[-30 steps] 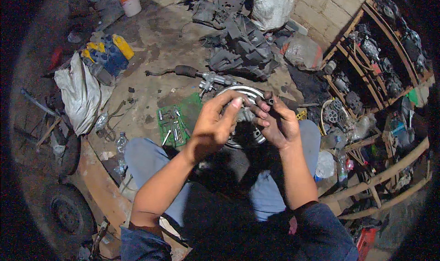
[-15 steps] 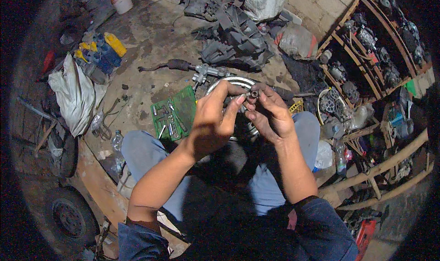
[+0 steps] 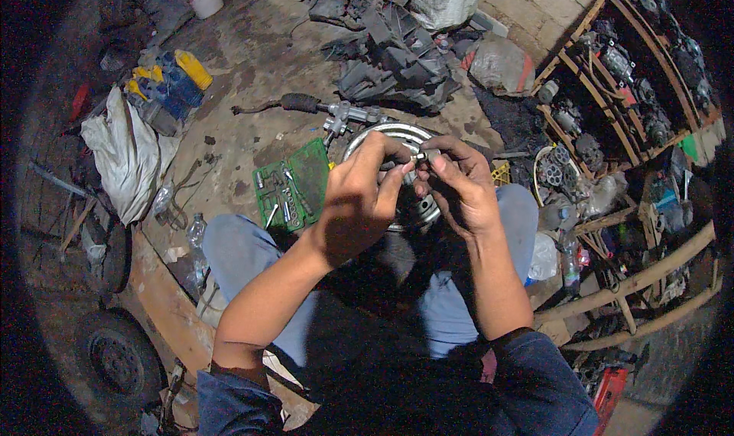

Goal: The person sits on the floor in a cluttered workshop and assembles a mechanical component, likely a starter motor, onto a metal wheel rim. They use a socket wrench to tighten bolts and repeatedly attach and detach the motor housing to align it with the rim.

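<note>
Small metal fitting (image 3: 421,157), shiny and roughly cylindrical, sits between the two hands, raised above a silver wheel rim (image 3: 397,130) that lies between the person's knees. The left hand (image 3: 355,195) has its grip clamped on the fitting's left end, thumb and index finger pinched together; the right hand (image 3: 465,185) has its grip clamped on the other end, thumb against bent fingers. Just left of the rim, an opened green socket-set case (image 3: 310,174) lies on the concrete floor (image 3: 237,61), with sockets and slim tools in its near part. Beyond the rim stretches a steering rack (image 3: 359,115) with a dark ribbed boot. Toward the floor's far edge lie black plastic housings (image 3: 401,65), near a bulging white sack (image 3: 449,1). A bucket (image 3: 204,0) with an orange top stands near the floor's far left corner. Along its right edge, wooden shelving (image 3: 596,109) carries mechanical parts.
</note>
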Tool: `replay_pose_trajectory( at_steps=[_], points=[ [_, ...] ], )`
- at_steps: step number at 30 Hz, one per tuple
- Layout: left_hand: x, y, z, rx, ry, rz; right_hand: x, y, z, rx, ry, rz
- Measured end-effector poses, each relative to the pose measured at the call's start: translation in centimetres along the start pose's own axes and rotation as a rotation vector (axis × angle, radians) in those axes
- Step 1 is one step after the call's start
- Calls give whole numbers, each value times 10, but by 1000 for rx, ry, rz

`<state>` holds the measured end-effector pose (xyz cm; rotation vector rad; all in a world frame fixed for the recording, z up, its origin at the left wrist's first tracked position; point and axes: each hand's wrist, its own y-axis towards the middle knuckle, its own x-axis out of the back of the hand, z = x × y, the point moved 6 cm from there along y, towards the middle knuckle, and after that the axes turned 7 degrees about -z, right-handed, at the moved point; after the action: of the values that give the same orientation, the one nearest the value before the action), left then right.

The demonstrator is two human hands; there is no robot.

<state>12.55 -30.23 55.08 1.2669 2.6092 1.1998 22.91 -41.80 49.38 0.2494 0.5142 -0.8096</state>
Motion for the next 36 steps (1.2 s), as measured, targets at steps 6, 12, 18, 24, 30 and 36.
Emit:
replay_pose_trajectory(
  at_steps=[6,12,18,24,30,36],
  points=[
    [5,0,-1,4,63,37,-3,-3,16,208,-380,-62],
    [1,0,-7,-80,26,133,-13,-16,40,672,-850,-92],
    [3,-7,-9,-176,145,128,-20,-21,40,663,-841,-98],
    [2,-2,3,126,-79,123,-22,-23,33,772,-763,-119],
    [-1,-2,20,282,-386,196,-24,-23,33,865,-799,-4],
    [4,-2,15,295,-403,188,-29,-27,29,837,-765,-58]
  ],
)
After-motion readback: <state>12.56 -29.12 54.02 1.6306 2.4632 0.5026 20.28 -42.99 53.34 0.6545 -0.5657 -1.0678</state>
